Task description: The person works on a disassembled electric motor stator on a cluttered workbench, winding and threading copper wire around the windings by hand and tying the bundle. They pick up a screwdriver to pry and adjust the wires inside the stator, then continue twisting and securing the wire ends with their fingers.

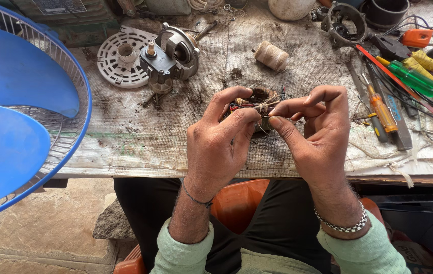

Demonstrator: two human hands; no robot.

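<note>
Head view | left hand [216,139] grips a small wound motor coil [258,104] above the workbench [140,137] edge | right hand [310,127] pinches tan string [266,107] on the coil between thumb and forefinger | string spool [271,55] lies beyond, screwdrivers [381,112] to the right, blue fan [18,111] at left.

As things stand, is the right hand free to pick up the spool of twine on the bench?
Probably not at once. The right hand and left hand both pinch the wound coil. The spool of twine lies just beyond, with bare bench around it and nothing blocking.
</note>
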